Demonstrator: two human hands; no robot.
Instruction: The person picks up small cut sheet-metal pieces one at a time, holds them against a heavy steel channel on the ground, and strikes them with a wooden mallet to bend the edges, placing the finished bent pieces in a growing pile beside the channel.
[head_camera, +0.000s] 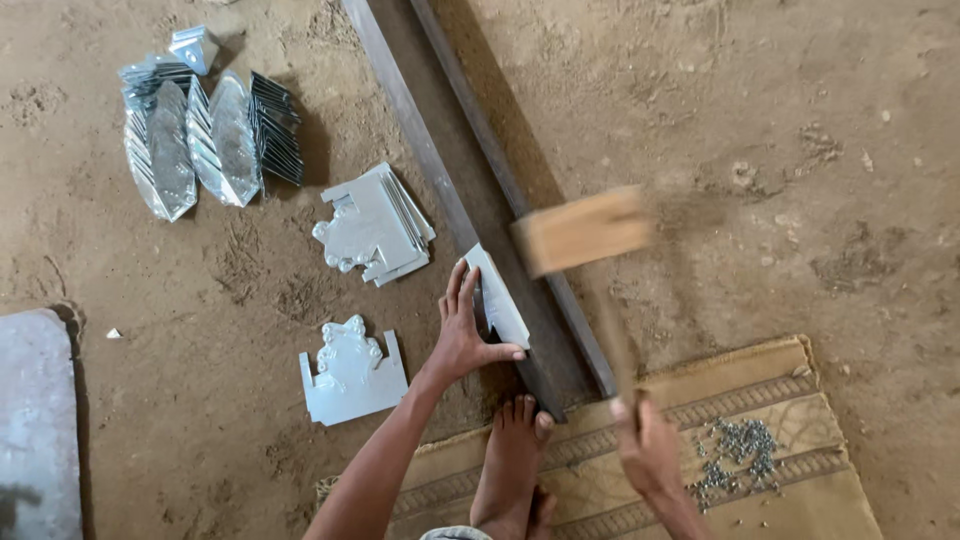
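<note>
The left hand (462, 340) lies open, fingers spread, pressing a small metal sheet (497, 296) against the edge of the long steel bar (470, 190), apparently to steady it there. The right hand (650, 450), at five o'clock from the sheet, grips the handle of a wooden mallet (583, 230), whose blurred head hangs just above the bar. A bare foot (512, 455) braces the bar's near end. Cut sheets (375, 225) lie at nine o'clock on the dirt floor (800, 150); screws (738, 455) sit on the mat (800, 500).

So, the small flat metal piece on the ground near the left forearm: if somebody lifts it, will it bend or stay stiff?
The cut sheet-metal piece looks thin, so it is probably light and may flex slightly. Its embossed centre and folded edges likely stiffen it. The shiny surface could be slippery, and the cut edges may be sharp. Lying flat on the dirt floor, it should not roll.
</note>
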